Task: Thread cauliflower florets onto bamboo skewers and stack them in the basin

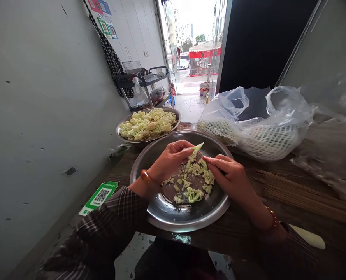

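My left hand (174, 157) pinches a cauliflower floret (197, 147), its pale green stem pointing up to the right. Close beside it, my right hand (227, 171) is closed on a thin skewer (201, 154) whose tip meets the floret; most of its length is hidden by the fingers. Both hands are over a wide steel basin (173, 221). Loose cauliflower pieces (194, 195) and crumbs lie on the basin's bottom, with some water.
Behind stands a second steel bowl (118, 134) heaped with cauliflower (149, 124). Plastic bags (266, 136) with net-wrapped heads are at right, near a bundle of thin skewers (295, 192). A pale handle (308, 236) lies front right, a green QR card (99, 197) left.
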The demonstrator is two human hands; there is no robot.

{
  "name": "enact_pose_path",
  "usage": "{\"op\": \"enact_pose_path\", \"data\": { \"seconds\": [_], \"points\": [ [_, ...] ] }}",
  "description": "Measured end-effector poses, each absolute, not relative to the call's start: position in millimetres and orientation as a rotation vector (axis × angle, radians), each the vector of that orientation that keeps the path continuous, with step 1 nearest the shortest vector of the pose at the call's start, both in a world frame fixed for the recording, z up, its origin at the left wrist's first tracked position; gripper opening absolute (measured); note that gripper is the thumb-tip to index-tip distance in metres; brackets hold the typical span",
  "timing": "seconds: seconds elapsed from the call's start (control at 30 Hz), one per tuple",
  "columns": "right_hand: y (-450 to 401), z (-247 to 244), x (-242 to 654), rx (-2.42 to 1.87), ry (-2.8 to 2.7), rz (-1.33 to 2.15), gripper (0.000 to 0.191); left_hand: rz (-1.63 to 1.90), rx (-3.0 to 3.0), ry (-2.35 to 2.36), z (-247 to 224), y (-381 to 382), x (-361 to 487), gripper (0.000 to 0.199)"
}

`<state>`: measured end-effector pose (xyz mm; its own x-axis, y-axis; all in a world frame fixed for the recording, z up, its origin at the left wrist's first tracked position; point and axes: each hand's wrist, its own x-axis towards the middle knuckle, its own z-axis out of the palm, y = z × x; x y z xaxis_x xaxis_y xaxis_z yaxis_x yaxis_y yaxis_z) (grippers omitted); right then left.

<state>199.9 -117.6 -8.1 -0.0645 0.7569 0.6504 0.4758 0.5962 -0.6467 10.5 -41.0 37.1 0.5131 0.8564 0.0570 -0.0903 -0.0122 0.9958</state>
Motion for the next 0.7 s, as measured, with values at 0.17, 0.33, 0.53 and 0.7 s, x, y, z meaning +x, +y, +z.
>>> {"op": "enact_pose_path", "data": {
  "seconds": [0.17, 0.33, 0.53, 0.7],
  "points": [
    [-118, -9, 200, -1.014, -1.736, 0.239, 0.027, 0.858, 1.424, 0.679, 34, -41, 10, 0.024],
    [-120, -10, 200, -1.012, -1.734, 0.211, 0.026, 0.834, 1.374, 0.642, 36, -45, 10, 0.023],
    [-122, -10, 199, -1.011, -1.754, 0.163, 0.027, 0.785, 1.377, 0.616, 35, -49, 12, 0.020],
    [-120, -9, 197, -1.041, -1.752, 0.150, 0.026, 0.770, 1.423, 0.631, 35, -52, 17, 0.018]
  ]
}}
